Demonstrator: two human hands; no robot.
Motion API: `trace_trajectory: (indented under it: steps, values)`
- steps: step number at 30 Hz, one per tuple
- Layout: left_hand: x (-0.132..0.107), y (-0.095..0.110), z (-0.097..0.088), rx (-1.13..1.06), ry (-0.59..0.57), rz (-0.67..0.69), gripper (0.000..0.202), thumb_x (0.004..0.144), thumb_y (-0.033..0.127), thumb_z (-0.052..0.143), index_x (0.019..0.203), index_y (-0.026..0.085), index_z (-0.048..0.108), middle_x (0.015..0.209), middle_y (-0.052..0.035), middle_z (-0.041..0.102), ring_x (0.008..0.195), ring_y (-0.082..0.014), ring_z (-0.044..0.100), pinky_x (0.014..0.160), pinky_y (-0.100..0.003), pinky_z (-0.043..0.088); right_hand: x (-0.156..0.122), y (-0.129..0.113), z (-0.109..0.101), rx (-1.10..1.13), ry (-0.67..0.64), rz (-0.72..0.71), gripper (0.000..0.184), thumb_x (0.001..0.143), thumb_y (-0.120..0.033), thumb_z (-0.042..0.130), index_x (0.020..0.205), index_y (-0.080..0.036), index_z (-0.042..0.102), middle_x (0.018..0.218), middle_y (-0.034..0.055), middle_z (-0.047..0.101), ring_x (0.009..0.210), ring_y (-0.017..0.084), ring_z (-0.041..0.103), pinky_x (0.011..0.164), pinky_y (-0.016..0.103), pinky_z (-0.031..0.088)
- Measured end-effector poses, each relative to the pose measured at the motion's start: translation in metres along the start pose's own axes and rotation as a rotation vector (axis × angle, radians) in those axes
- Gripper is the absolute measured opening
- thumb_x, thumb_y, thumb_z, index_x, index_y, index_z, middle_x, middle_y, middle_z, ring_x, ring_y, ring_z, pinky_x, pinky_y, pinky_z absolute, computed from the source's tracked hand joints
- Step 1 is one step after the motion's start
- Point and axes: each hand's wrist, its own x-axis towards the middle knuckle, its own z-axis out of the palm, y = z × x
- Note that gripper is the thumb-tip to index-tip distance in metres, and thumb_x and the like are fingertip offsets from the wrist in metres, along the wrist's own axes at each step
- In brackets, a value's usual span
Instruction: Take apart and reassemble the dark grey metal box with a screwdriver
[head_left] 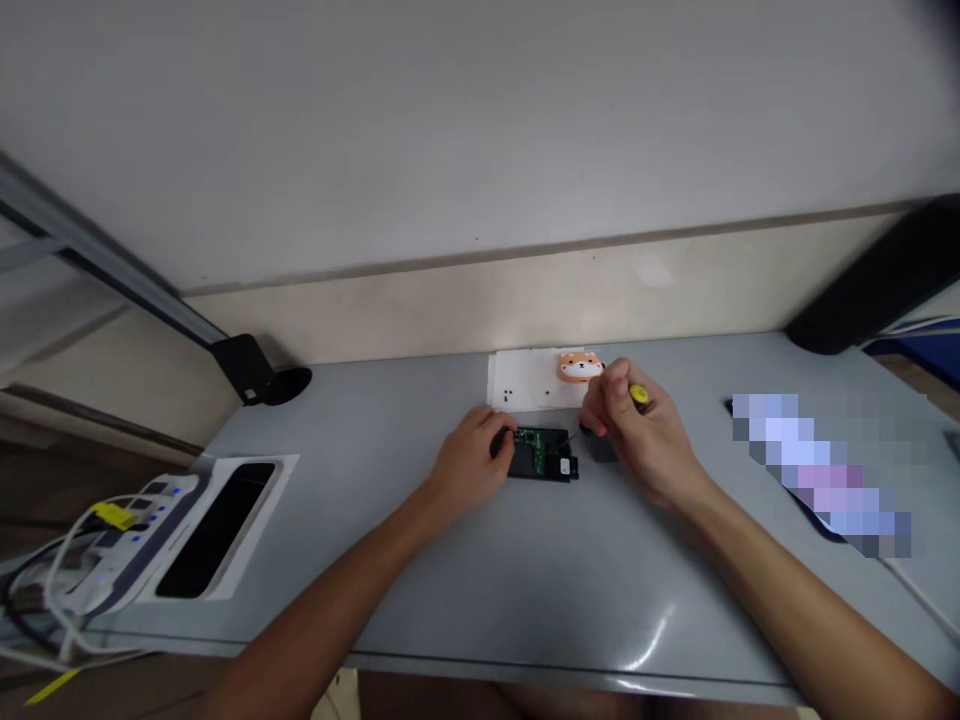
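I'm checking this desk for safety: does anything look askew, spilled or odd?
Nothing looks spilled. The cables at the left look untidy, tangled by the power strip and seeming to hang off the table. The black device looks unusual too: it lies open, its green circuit board bare.

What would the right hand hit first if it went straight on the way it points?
Probably the open black device, at its green circuit board. The yellow-ended tool in the right hand would lead; depth is unclear, so its tip may already touch.
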Motion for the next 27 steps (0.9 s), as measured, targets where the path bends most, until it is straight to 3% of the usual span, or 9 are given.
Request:
trace_trajectory:
  steps: [2,5,7,10,15,20,27]
  values:
    - [-0.001,0.000,0.000,0.034,0.067,0.051,0.017,0.093,0.012,0.054,0.095,0.021,0.068,0.099,-0.0056,0.065,0.099,-0.0220,0.062,0.088,-0.037,0.056,0.001,0.000,0.002,0.012,0.019,-0.014,0.044,0.090,-0.070,0.063,0.087,-0.025,0.063,0.070,-0.0031,0.049,0.063,0.014,0.049,0.063,0.030,0.042]
    - [-0.002,0.001,-0.002,0.057,0.109,0.127,0.015,0.098,0.021,0.055,0.103,0.022,0.069,0.115,-0.0093,0.064,0.114,-0.0254,0.059,0.099,-0.044,0.054,0.002,-0.005,0.004,0.093,0.034,0.048,0.037,0.094,-0.060,0.058,0.103,-0.027,0.072,0.078,0.0002,0.054,0.071,0.017,0.054,0.070,0.033,0.048]
    - [-0.004,0.003,-0.002,0.074,0.050,0.188,0.019,0.100,0.029,0.058,0.114,0.023,0.068,0.129,-0.0114,0.062,0.127,-0.0286,0.054,0.108,-0.049,0.049,0.001,-0.008,0.003,0.107,0.045,0.077,0.029,0.091,-0.051,0.064,0.102,-0.027,0.075,0.083,0.0019,0.057,0.076,0.018,0.055,0.074,0.033,0.049]
    - [-0.006,0.007,0.000,0.120,-0.101,0.272,0.036,0.100,0.040,0.062,0.132,0.025,0.063,0.147,-0.0120,0.056,0.141,-0.0325,0.045,0.118,-0.054,0.039,0.000,-0.009,0.002,0.120,0.032,0.095,0.027,0.082,-0.052,0.076,0.089,-0.026,0.077,0.088,0.0036,0.061,0.081,0.019,0.057,0.077,0.033,0.049]
    - [-0.008,0.012,0.006,0.052,-0.205,0.265,0.043,0.103,0.044,0.058,0.142,0.026,0.057,0.139,-0.0091,0.065,0.133,-0.0283,0.053,0.116,-0.050,0.040,-0.002,-0.007,0.004,0.192,-0.007,0.116,0.037,0.071,-0.054,0.089,0.072,-0.026,0.065,0.089,0.0008,0.064,0.080,0.017,0.061,0.077,0.033,0.050]
    - [-0.007,0.012,0.008,0.009,-0.194,0.260,0.038,0.102,0.043,0.060,0.137,0.027,0.060,0.138,-0.0072,0.066,0.133,-0.0274,0.054,0.114,-0.048,0.041,0.001,-0.007,0.011,0.092,-0.044,0.061,0.045,0.078,-0.057,0.085,0.074,-0.025,0.054,0.076,-0.0022,0.067,0.070,0.014,0.060,0.071,0.030,0.047]
    - [-0.008,0.012,0.007,0.005,-0.207,0.267,0.025,0.104,0.038,0.058,0.124,0.027,0.068,0.138,-0.0074,0.065,0.132,-0.0271,0.055,0.114,-0.048,0.040,0.022,0.000,0.026,0.015,0.007,0.004,0.058,0.075,-0.063,0.084,0.072,-0.025,0.040,0.053,-0.0100,0.041,0.048,0.010,0.035,0.052,0.027,0.030]
